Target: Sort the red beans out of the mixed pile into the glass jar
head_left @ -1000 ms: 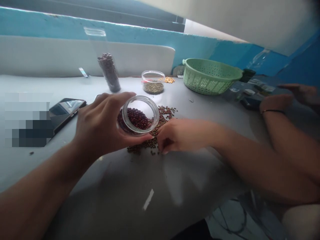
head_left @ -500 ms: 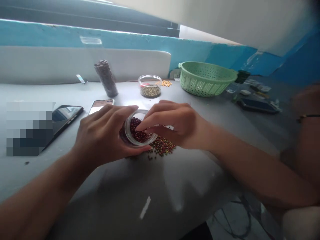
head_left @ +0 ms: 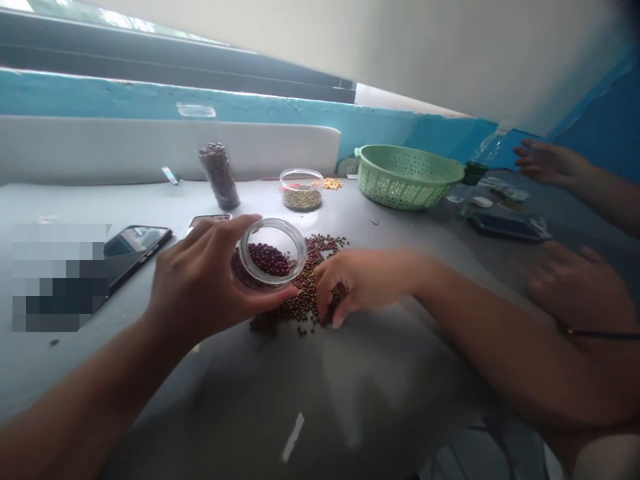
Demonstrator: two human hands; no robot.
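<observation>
My left hand (head_left: 200, 273) is wrapped around a clear jar (head_left: 274, 227), which is tilted with its open mouth toward me. Dark red beans (head_left: 267, 259) lie inside it. On the table beside the jar is a loose pile of mixed red and green beans (head_left: 310, 267). My right hand (head_left: 350, 283) is down at the right side of this pile, its fingers curled and slightly blurred. Dark red beans show between its thumb and fingers; the fingertips are partly hidden.
Behind stand a tall clear jar of dark beans (head_left: 220, 177), a round tub of green beans (head_left: 301, 197) and a green basket (head_left: 410, 180). Phones (head_left: 137, 250) lie at left. Another person's hands (head_left: 580, 280) are at right, near a dark phone (head_left: 507, 227).
My right hand has moved from the jar's mouth down to the bean pile on the right. My left hand still holds the jar. Another person's raised hand has appeared at right.
</observation>
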